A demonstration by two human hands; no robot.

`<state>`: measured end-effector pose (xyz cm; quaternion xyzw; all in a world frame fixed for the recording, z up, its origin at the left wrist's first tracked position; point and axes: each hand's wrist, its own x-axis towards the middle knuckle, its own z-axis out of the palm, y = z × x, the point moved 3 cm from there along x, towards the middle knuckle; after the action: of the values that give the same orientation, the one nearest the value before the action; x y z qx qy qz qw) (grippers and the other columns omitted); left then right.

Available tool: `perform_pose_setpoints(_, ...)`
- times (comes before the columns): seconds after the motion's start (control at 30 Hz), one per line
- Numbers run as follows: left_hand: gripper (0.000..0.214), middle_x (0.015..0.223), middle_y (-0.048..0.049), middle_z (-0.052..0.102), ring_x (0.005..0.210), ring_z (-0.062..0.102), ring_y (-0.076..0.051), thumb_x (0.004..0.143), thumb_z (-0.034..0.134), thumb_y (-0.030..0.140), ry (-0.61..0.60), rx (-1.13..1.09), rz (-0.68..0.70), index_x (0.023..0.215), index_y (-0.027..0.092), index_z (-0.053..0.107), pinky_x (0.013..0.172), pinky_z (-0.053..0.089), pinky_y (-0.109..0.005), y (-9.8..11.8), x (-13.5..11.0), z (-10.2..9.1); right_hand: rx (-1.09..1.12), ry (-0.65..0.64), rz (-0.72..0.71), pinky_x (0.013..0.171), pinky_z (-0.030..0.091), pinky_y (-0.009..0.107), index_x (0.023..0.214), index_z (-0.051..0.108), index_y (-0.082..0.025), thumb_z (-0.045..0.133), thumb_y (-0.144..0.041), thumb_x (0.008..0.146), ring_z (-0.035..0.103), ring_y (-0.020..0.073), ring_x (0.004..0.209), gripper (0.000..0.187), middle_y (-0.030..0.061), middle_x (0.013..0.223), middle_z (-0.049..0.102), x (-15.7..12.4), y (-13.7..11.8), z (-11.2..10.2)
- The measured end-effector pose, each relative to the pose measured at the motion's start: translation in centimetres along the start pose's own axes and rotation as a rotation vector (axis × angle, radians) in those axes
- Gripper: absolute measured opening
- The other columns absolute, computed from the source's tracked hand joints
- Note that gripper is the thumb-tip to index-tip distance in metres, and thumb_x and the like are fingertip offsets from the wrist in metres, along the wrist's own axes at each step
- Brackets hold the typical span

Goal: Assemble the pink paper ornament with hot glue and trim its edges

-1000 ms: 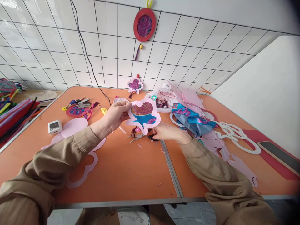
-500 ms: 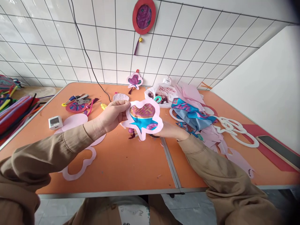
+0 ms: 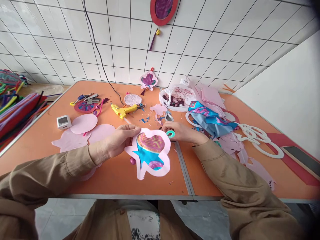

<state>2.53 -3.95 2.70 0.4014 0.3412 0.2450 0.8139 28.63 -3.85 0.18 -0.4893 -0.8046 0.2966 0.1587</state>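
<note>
My left hand (image 3: 119, 140) pinches the top left edge of a pink paper frame (image 3: 150, 151) filled with purple and turquoise fabric, holding it just above the orange table (image 3: 120, 180). My right hand (image 3: 181, 131) is closed beside the frame's upper right edge, at a small teal loop (image 3: 170, 134) that sits against the frame. A purple bead (image 3: 132, 161) shows under the frame's left edge.
A yellow glue gun (image 3: 122, 110) and scissors (image 3: 168, 115) lie behind the hands. Pink paper shapes (image 3: 83, 124), a small white device (image 3: 63, 122) and keys (image 3: 86, 98) are at left. Blue fabric (image 3: 208, 121), white cut-outs (image 3: 257, 138) and a plastic bag (image 3: 178, 96) lie at right.
Both hands lowered the frame toward me and the table. My right hand came out from under it to its upper right edge, where the teal loop now shows. The view tilted down.
</note>
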Motion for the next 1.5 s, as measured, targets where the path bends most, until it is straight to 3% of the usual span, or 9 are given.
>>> perform_pose_setpoints(0.13,0.042,0.058,-0.0031,0.063,0.046,0.059,-0.012,0.065,0.093,0.043,0.014,0.033,-0.004,0.065,0.012,0.064,0.042,0.048,-0.02,-1.1,-0.6,-0.2,-0.063,0.025,0.09,0.06,0.036,0.027,0.096,0.062,-0.018,0.077,-0.033,0.073,0.05,0.014,0.065,0.032,-0.0001,0.075,0.059,-0.3,-1.0,-0.1)
perform_pose_setpoints(0.3,0.045,0.054,-0.0012,0.06,0.039,0.057,-0.015,0.067,0.089,0.052,-0.011,0.134,0.033,0.066,0.015,0.062,0.033,0.045,-0.024,-1.0,-1.0,-0.2,0.396,-0.029,0.115,0.064,0.047,0.032,0.135,0.05,-0.018,0.067,-0.064,0.083,0.063,0.0193,0.072,0.072,0.0029,0.082,0.066,-0.9,-0.9,0.0)
perform_pose_setpoints(0.47,0.043,0.052,0.0008,0.053,0.041,0.048,-0.008,0.07,0.088,0.046,0.035,0.267,0.115,0.061,0.015,0.06,0.038,0.037,-0.019,-0.5,-1.2,0.0,0.753,0.034,-0.138,0.085,0.051,0.037,0.111,0.059,-0.024,0.072,-0.065,0.083,0.065,0.0191,0.088,0.052,0.0042,0.093,0.067,-1.1,-3.3,0.7)
perform_pose_setpoints(0.6,0.038,0.051,-0.0004,0.051,0.042,0.045,-0.009,0.077,0.082,0.041,0.048,0.392,0.153,0.059,0.015,0.061,0.039,0.031,-0.021,-0.4,-0.9,0.1,0.891,-0.034,-0.027,0.076,0.053,0.034,0.104,0.055,-0.026,0.085,-0.057,0.071,0.066,0.0186,0.084,0.054,0.0031,0.093,0.069,-1.1,-6.0,3.1)
perform_pose_setpoints(0.77,0.037,0.051,-0.0012,0.052,0.042,0.045,-0.01,0.081,0.079,0.038,0.096,0.542,0.215,0.058,0.017,0.06,0.04,0.027,-0.022,-0.9,-0.1,-0.5,0.873,0.134,0.067,0.068,0.049,0.026,0.092,0.057,-0.023,0.086,-0.03,0.065,0.06,0.0135,0.079,0.04,-0.0013,0.085,0.063,-0.9,-7.3,5.4)
perform_pose_setpoints(0.9,0.048,0.047,0.0001,0.05,0.037,0.044,-0.01,0.079,0.081,0.053,0.071,0.526,0.192,0.058,0.018,0.057,0.037,0.026,-0.023,-1.9,0.4,-1.2,0.844,0.18,0.107,0.064,0.047,0.025,0.092,0.058,-0.022,0.084,-0.026,0.063,0.057,0.0117,0.073,0.038,-0.0032,0.079,0.061,-0.8,-7.2,6.6)
perform_pose_setpoints(1.07,0.067,0.051,-0.0082,0.064,0.033,0.051,-0.017,0.078,0.061,0.083,-0.064,0.373,0.096,0.069,0.017,0.07,0.032,0.035,-0.029,-2.6,0.1,-1.8,0.831,0.228,0.11,0.058,0.046,0.025,0.09,0.056,-0.022,0.084,-0.032,0.064,0.056,0.0111,0.067,0.039,-0.0038,0.074,0.061,-0.9,-7.0,6.6)
perform_pose_setpoints(1.3,0.03,0.055,-0.0047,0.067,0.04,0.057,-0.015,0.073,0.088,0.04,-0.103,0.415,0.123,0.07,0.015,0.072,0.037,0.042,-0.024,-2.2,-0.7,-1.4,0.791,0.319,0.102,0.059,0.046,0.025,0.09,0.056,-0.022,0.088,-0.035,0.061,0.053,0.0104,0.065,0.044,-0.0044,0.074,0.06,-0.9,-7.0,6.3)
perform_pose_setpoints(1.5,0.026,0.057,-0.0043,0.067,0.043,0.057,-0.013,0.076,0.083,0.036,-0.037,0.482,0.171,0.069,0.014,0.071,0.041,0.043,-0.023,-2.3,-0.8,-1.3,0.784,0.325,0.05,0.057,0.042,0.026,0.1,0.056,-0.024,0.087,-0.05,0.071,0.052,0.0114,0.066,0.05,-0.0024,0.079,0.058,-1.4,-6.8,6.2)
